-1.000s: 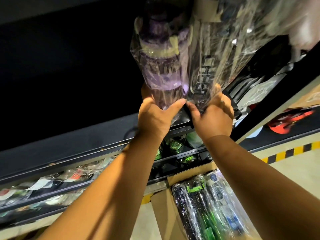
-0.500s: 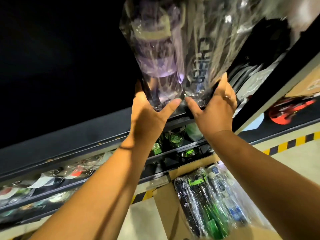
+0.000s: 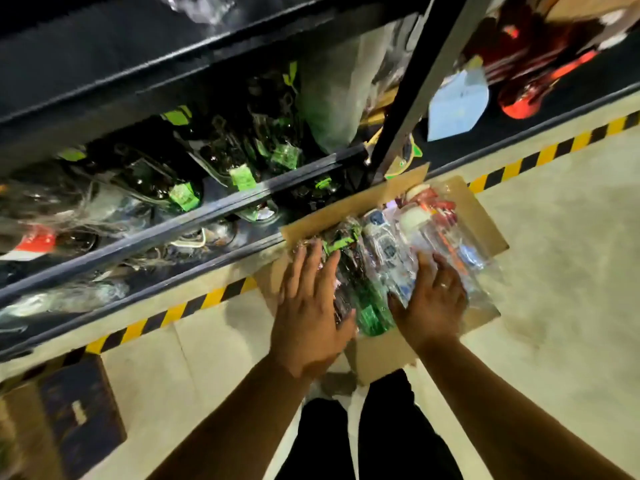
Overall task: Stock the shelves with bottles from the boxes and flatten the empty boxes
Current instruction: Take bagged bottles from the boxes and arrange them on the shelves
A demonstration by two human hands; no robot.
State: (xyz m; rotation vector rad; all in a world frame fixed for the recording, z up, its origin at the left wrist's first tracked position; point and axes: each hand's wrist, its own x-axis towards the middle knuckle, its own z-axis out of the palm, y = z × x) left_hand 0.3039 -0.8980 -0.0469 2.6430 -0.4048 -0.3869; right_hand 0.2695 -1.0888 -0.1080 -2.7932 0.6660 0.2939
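An open cardboard box stands on the floor below me, filled with several plastic-wrapped bottles. My left hand lies flat with fingers spread on a dark wrapped bottle at the box's left side. My right hand rests with fingers apart on wrapped bottles at the box's middle. A green bottle lies between the two hands. Neither hand has lifted anything. The black shelves to the left hold wrapped bottles with green tags.
A yellow-and-black hazard stripe runs along the floor under the shelf. A dark-printed cardboard box sits at lower left. A black upright post divides the shelf bays; red items lie at upper right. My legs stand behind the box.
Both hands let go of the two wrapped bottles on the upper shelf and dropped down onto the bottles in the floor box. The view swung down from the top shelf to the floor.
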